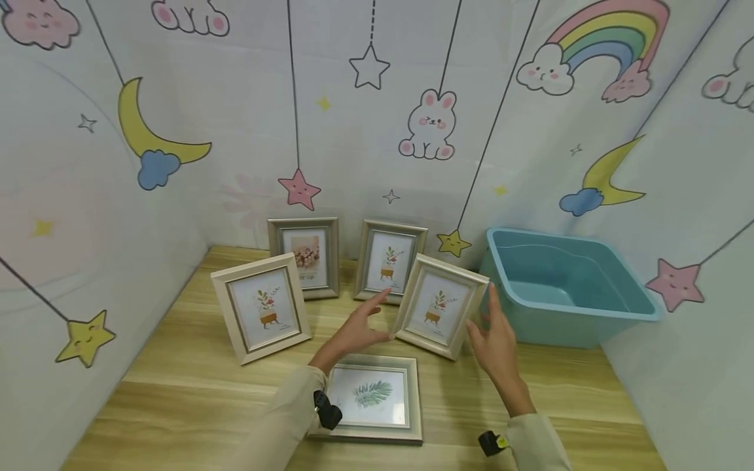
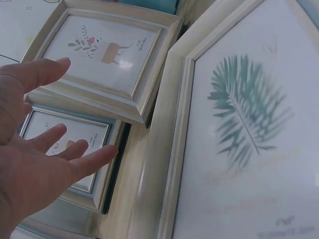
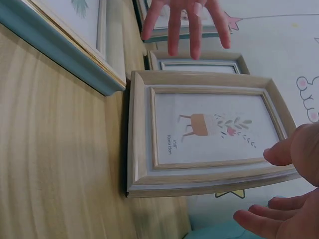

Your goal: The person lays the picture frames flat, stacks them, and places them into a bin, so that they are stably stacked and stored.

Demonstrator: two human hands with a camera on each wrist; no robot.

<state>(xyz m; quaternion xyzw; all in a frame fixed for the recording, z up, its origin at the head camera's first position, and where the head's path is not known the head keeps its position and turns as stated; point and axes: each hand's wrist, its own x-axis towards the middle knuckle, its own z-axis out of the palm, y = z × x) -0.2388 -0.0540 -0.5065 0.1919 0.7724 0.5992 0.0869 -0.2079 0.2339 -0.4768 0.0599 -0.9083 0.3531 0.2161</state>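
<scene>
A cream picture frame [image 1: 440, 306] with a potted-plant print stands tilted back at the right of the group. My right hand [image 1: 493, 339] is at its right edge, thumb and fingers spread apart; in the right wrist view the thumb [image 3: 286, 152] overlaps the frame's edge, and contact is hard to tell. My left hand [image 1: 356, 327] is near its lower left corner, fingers extended and holding nothing. In front, a frame with a green leaf print [image 1: 374, 398] lies flat, partly behind my left sleeve.
Another cream frame [image 1: 262, 307] stands at left. Behind stand a frame with a flower print [image 1: 306, 255] and a darker potted-plant frame [image 1: 389, 258], both partly covered. A blue plastic bin [image 1: 565, 317] is at right. Patterned walls [image 1: 365, 144] enclose the wooden table [image 1: 159, 392].
</scene>
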